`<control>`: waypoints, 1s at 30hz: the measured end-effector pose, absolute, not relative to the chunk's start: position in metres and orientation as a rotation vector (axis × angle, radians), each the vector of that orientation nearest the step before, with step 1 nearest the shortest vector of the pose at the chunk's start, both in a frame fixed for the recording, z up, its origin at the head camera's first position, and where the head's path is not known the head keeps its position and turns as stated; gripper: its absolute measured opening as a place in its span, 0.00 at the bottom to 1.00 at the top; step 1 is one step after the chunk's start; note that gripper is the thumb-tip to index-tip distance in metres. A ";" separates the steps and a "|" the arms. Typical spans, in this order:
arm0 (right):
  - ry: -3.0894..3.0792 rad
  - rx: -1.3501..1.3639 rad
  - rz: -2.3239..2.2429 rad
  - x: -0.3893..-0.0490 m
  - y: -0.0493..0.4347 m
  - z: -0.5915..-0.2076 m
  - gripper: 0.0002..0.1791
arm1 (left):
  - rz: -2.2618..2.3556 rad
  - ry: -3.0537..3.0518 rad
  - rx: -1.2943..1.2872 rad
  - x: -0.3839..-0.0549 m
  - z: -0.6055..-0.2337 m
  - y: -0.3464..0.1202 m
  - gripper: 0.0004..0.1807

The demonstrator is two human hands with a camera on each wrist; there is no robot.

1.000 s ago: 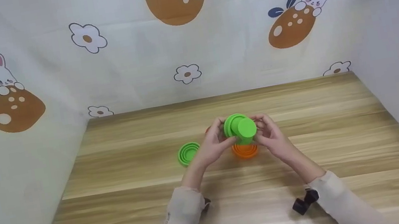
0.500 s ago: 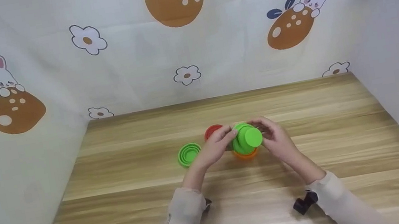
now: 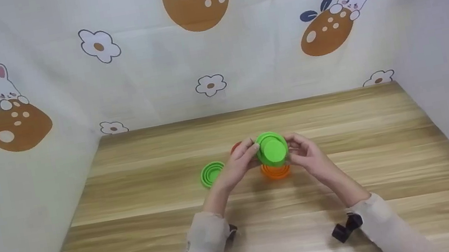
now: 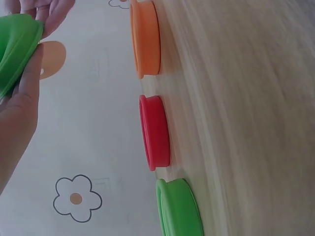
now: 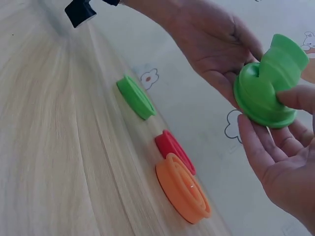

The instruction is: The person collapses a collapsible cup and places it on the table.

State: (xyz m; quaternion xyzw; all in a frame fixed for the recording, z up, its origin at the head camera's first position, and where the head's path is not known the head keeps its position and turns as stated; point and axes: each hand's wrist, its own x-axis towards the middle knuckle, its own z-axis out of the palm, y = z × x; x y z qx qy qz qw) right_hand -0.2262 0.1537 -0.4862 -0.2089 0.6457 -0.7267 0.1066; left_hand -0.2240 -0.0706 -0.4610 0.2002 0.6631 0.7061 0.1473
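Observation:
Both hands hold a bright green collapsible cup (image 3: 273, 150) above the table, its narrow round base turned toward the head camera. From the left, my left hand (image 3: 235, 166) grips the wide rim. My right hand (image 3: 309, 156) grips the opposite side. The right wrist view shows the partly extended cup (image 5: 268, 93) bent to one side, with the right thumb (image 5: 298, 97) pressing its folded wall. Below it lies a flattened orange collapsible cup (image 3: 277, 172), partly covered in the head view.
A flattened green cup (image 3: 212, 173) lies left on the wooden table (image 3: 156, 233). A flattened red cup (image 4: 156, 132) sits between the green and orange ones, mostly hidden by the left hand in the head view. Rabbit-patterned cloth (image 3: 150, 65) walls the table's back and sides.
The held cup dipped toward the table, then rose again, and its base swung to face the head camera. The left fingers shifted along its rim. The table cups stayed put.

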 end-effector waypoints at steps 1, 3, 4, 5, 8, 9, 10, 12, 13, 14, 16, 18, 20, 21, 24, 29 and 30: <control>1.919 -0.621 -2.143 -0.226 0.153 -0.486 0.21 | 2.017 1.912 0.583 -0.224 -0.461 -0.071 0.13; 1.976 -0.647 -2.132 -0.226 0.152 -0.486 0.21 | 1.983 1.951 0.580 -0.224 -0.461 -0.070 0.16; 2.009 -0.662 -2.119 -0.227 0.152 -0.486 0.22 | 1.966 1.971 0.573 -0.224 -0.461 -0.070 0.17; 2.048 -0.678 -2.102 -0.227 0.151 -0.487 0.23 | 1.944 1.997 0.566 -0.224 -0.461 -0.069 0.17; 2.191 -0.733 -2.039 -0.227 0.150 -0.487 0.25 | 1.861 2.062 0.576 -0.223 -0.460 -0.067 0.19; 2.238 -0.742 -2.020 -0.227 0.149 -0.487 0.25 | 1.837 2.077 0.584 -0.223 -0.460 -0.067 0.20; 2.287 -0.744 -2.002 -0.227 0.149 -0.487 0.24 | 1.816 2.086 0.595 -0.223 -0.459 -0.066 0.20; 2.363 -0.741 -1.969 -0.226 0.148 -0.486 0.23 | 1.787 2.089 0.618 -0.223 -0.459 -0.066 0.22; 2.393 -0.728 -1.952 -0.226 0.148 -0.486 0.23 | 1.782 2.085 0.625 -0.222 -0.459 -0.066 0.22; 2.410 -0.714 -1.943 -0.225 0.148 -0.485 0.22 | 1.775 2.090 0.637 -0.222 -0.460 -0.066 0.23; 2.400 -0.670 -1.944 -0.225 0.148 -0.483 0.23 | 1.768 2.080 0.663 -0.221 -0.461 -0.068 0.25; 2.347 -0.603 -1.981 -0.225 0.148 -0.482 0.23 | 1.757 2.069 0.699 -0.221 -0.462 -0.070 0.29; 2.278 -0.522 -2.040 -0.225 0.148 -0.481 0.23 | 1.745 2.070 0.726 -0.221 -0.464 -0.071 0.31; 2.245 -0.480 -2.068 -0.225 0.147 -0.481 0.24 | 1.743 2.067 0.731 -0.221 -0.464 -0.072 0.31; 2.173 -0.385 -2.142 -0.226 0.148 -0.482 0.25 | 1.753 2.089 0.701 -0.221 -0.464 -0.072 0.30; 2.104 -0.398 -2.194 -0.226 0.147 -0.484 0.23 | 1.817 2.151 0.652 -0.221 -0.465 -0.067 0.24; 2.096 -0.412 -2.199 -0.226 0.147 -0.484 0.23 | 1.830 2.168 0.648 -0.221 -0.465 -0.066 0.22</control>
